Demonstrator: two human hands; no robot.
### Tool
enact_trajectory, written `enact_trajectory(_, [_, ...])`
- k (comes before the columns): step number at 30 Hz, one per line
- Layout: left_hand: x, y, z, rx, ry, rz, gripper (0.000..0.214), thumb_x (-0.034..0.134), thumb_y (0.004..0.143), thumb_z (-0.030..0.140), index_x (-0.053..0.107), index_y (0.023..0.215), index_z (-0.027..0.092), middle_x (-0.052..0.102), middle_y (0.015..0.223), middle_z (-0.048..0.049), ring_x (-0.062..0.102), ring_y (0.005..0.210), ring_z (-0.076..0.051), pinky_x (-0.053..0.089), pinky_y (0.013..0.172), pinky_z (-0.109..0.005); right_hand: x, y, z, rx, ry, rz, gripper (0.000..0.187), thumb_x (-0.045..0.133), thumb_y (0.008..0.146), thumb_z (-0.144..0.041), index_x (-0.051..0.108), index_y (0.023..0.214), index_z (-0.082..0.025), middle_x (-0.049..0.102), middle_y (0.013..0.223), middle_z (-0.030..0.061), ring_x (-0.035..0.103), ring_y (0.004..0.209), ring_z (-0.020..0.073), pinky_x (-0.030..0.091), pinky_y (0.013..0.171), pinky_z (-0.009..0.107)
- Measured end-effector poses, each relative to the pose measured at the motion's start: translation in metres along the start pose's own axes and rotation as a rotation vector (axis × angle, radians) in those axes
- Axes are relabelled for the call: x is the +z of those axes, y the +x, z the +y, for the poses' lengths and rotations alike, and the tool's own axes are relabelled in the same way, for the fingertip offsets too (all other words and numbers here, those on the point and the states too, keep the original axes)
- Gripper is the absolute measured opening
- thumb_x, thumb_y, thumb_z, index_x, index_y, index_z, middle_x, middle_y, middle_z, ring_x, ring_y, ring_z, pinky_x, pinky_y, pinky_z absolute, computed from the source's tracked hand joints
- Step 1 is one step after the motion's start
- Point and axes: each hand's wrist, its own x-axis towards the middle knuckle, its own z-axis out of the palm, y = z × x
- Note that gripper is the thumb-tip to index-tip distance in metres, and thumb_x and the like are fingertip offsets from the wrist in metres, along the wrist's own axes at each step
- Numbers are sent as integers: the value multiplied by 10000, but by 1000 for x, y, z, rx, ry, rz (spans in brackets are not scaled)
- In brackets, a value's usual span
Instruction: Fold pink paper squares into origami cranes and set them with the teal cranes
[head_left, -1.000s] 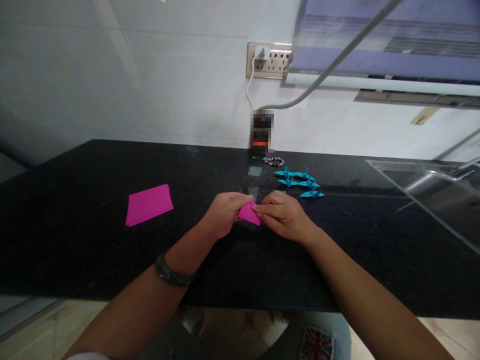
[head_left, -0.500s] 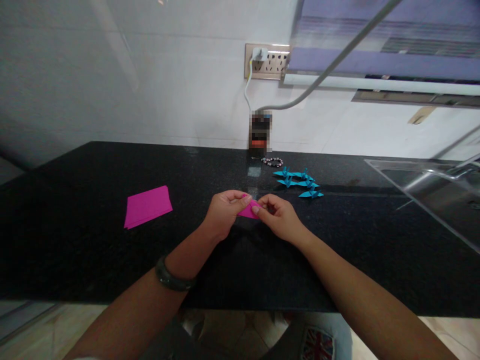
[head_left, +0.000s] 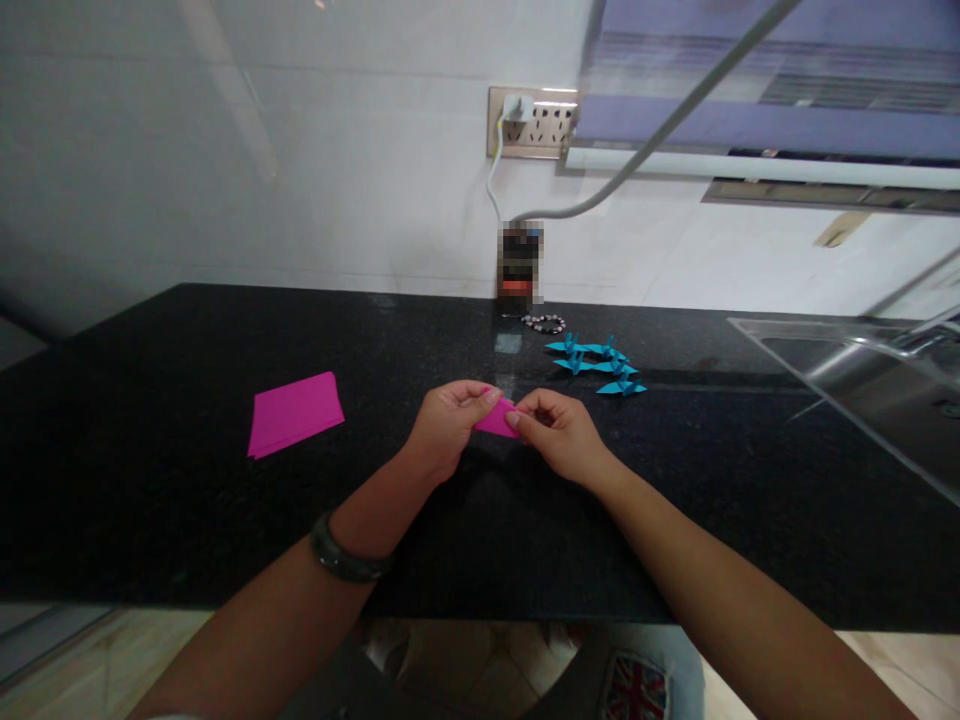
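Observation:
A small piece of folded pink paper (head_left: pixel 495 420) is pinched between both hands above the dark counter. My left hand (head_left: pixel 448 425) grips its left side, thumb on top. On the right side, my right hand (head_left: pixel 559 430) holds the paper's edge between thumb and fingers. The fingertips cover part of the folds. To the left lies a stack of pink paper sheets (head_left: pixel 296 413). Several blue paper cranes (head_left: pixel 596 365) stand on the counter beyond my right hand.
A beaded bracelet (head_left: pixel 544 323) lies near the wall beside a blurred-out dark object (head_left: pixel 519 265). A metal sink (head_left: pixel 900 380) is set into the black counter (head_left: pixel 165 500) at right. A plug sits in the wall socket (head_left: pixel 532 123), and a grey hose (head_left: pixel 637 165) hangs down.
The thumbs have shifted slightly apart on the pink paper, so a little more of its surface shows. Both hands keep nearly the same place.

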Motion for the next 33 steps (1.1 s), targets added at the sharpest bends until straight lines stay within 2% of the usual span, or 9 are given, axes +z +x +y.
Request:
enact_trajectory(5, [1,-1,1,-12,-20,-31,190,656,650,277,605,741,119,616,640,-8,554,545,-87,434,561,-225,0,0,-1,33,60,9,152,577,712,-291,540,650,-157,529,554,-19,457,497,82,353,472,208])
enact_trajectory(8, [2,-3,0,-1,-9,-60,227,701,599,256,599,753,125,615,641,0,556,555,-88,436,569,-225,1,0,-1,51,98,10,173,585,706,-308,534,639,-156,528,548,-21,454,483,82,347,461,209])
enact_trajectory(12, [2,-3,-1,41,26,-22,206,721,568,229,602,695,118,607,615,6,547,553,-82,425,567,-211,0,0,-1,47,111,-15,170,589,707,-301,539,644,-152,534,562,-15,459,494,80,351,466,206])
enact_trajectory(18, [-1,0,1,26,41,13,227,681,617,305,627,751,130,619,638,-10,546,547,-95,423,555,-230,-2,1,0,126,212,-73,213,624,672,-349,543,653,-154,533,541,-22,476,476,84,384,468,214])
enact_trajectory(22, [-2,0,4,35,71,21,245,652,642,364,624,699,128,590,575,-2,519,495,-87,418,519,-225,-3,1,0,122,223,-102,222,636,662,-355,555,657,-149,540,545,-19,482,482,85,393,472,214])
enact_trajectory(26, [-1,-1,8,-25,1,-5,353,554,701,465,628,703,119,620,605,-42,555,517,-116,442,522,-245,-3,0,-1,144,236,-99,227,623,677,-362,554,650,-148,542,541,-16,481,476,84,392,474,216])
enact_trajectory(30, [-3,0,9,-12,-40,-80,285,577,705,363,638,808,105,660,715,-80,607,640,-160,480,609,-290,-4,1,-1,154,274,-82,223,628,679,-350,544,651,-146,536,542,-19,478,473,80,392,485,216])
enact_trajectory(33, [-4,0,8,22,31,-63,241,617,671,270,641,848,108,668,746,-76,614,663,-164,483,644,-299,-5,2,0,162,308,-81,222,636,674,-344,538,654,-146,530,548,-23,477,473,79,391,487,215])
